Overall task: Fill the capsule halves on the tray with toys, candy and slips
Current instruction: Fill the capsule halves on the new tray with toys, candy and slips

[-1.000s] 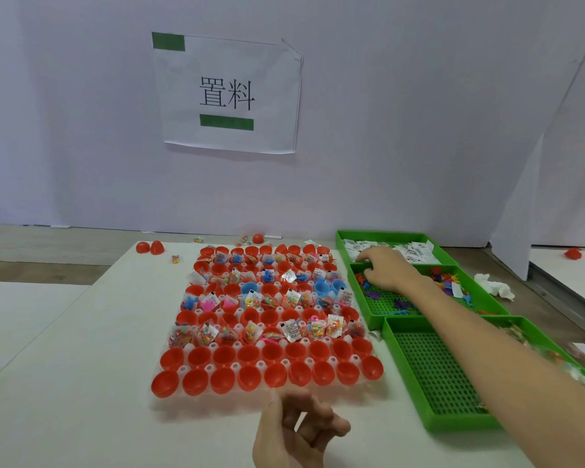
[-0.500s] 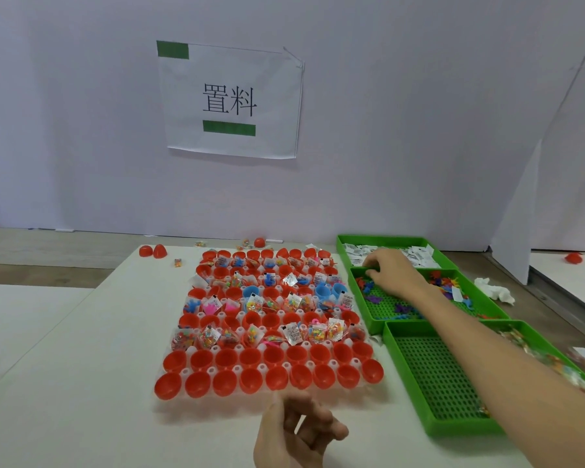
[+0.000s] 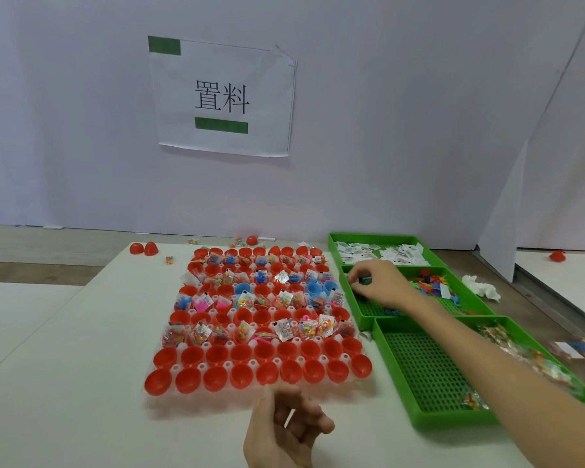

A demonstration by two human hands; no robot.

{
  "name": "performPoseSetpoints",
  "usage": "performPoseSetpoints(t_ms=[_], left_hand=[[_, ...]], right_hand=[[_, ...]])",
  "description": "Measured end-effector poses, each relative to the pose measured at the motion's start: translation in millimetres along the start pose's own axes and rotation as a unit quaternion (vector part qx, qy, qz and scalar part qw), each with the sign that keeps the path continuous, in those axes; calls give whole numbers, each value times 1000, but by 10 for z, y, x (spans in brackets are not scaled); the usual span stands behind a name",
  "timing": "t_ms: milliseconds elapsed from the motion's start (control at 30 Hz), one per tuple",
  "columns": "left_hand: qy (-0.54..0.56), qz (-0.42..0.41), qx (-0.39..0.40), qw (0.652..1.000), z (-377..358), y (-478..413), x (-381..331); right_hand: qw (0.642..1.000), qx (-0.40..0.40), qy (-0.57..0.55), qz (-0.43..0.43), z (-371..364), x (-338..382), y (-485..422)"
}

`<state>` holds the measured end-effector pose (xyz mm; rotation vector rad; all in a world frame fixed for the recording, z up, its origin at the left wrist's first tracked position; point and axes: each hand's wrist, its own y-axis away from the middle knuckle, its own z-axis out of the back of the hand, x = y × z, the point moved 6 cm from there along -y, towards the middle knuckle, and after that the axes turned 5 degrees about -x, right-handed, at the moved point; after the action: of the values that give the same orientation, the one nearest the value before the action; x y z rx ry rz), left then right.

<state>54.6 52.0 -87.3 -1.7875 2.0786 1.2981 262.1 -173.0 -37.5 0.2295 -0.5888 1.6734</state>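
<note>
A person's right hand [image 3: 380, 287] reaches into the middle of three green bins [image 3: 356, 307] at the right of a white table [image 3: 65, 383], its fingers curled round a blue toy [image 3: 365, 281] at the bin's left end, with a heap of coloured toys [image 3: 429, 286] lying further right in the same bin. The left hand [image 3: 284, 430] hovers above the near table edge, just in front of the tray [image 3: 203, 366], fingers loosely bent and holding nothing. The clear tray sits at the table's centre, packed with red capsule halves [image 3: 240, 374]; the two nearest rows stand unfilled, while most rows beyond them hold candy packets [image 3: 200, 332], printed slips [image 3: 284, 329] and small toys, and a few blue halves [image 3: 313, 288] sit among the red. The far bin [image 3: 379, 236] holds a pile of white slips, and the near bin [image 3: 395, 383] has wrapped candy along its right side. Two loose red halves [image 3: 144, 248] lie at the table's far left corner. A paper sign [image 3: 222, 96] is taped with green strips to the pale wall [image 3: 402, 113] behind.
</note>
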Motion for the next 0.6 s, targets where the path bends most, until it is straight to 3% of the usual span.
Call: performPoseSetpoints(t_ms=[267,400,500,600], left_hand=[[0,-9,-2,1000,-5,14,-8],[8,-21,-3,1000,0,-5,1],[16,-25,-4,1000,1,-9,17],[25,-43,-9,999,3,-6,26]], right_hand=[[997,-36,65,-15,149,-55,217],[993,-110,17,-38,304,-146,306],[980,-160,-100,-68,432,-198,373],[976,-165,-123,-71,463,-152,416]])
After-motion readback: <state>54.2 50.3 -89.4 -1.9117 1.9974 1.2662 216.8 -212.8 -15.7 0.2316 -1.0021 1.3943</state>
